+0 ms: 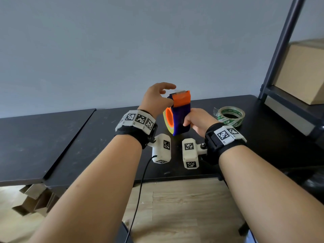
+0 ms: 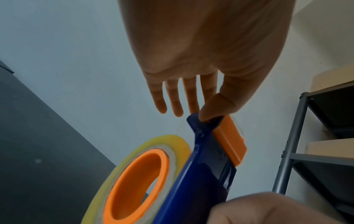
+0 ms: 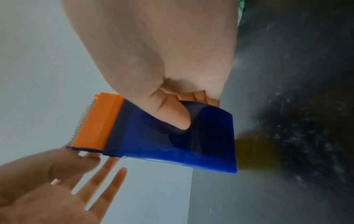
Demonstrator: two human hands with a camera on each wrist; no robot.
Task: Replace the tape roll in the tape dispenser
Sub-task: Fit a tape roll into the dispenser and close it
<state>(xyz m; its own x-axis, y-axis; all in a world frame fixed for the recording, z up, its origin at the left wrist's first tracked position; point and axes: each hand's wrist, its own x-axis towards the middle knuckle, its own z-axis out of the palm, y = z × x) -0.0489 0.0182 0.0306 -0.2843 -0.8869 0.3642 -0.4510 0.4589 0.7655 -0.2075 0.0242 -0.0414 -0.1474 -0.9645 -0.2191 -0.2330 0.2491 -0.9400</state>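
Observation:
A blue tape dispenser point(image 1: 182, 120) point(image 2: 201, 174) point(image 3: 162, 144) with an orange toothed cutter block point(image 1: 181, 99) point(image 3: 97, 121) stands upright just above the black table point(image 1: 105, 137). A yellowish tape roll point(image 1: 164, 122) point(image 2: 166, 141) sits on its orange hub point(image 2: 134, 174). My right hand point(image 1: 191, 120) point(image 3: 172, 115) grips the blue body, thumb across its face. My left hand point(image 1: 172, 94) point(image 2: 191, 113) point(image 3: 91, 163) is at the cutter end with its fingers straight and spread, and its thumb tip presses the blue edge beside the orange block.
A second roll of clear tape with green print point(image 1: 231, 116) lies flat on the table to the right. A dark metal shelf point(image 1: 280, 67) holding a cardboard box point(image 1: 306, 71) stands at the far right. Folded cardboard point(image 1: 35, 199) lies under the table on the left.

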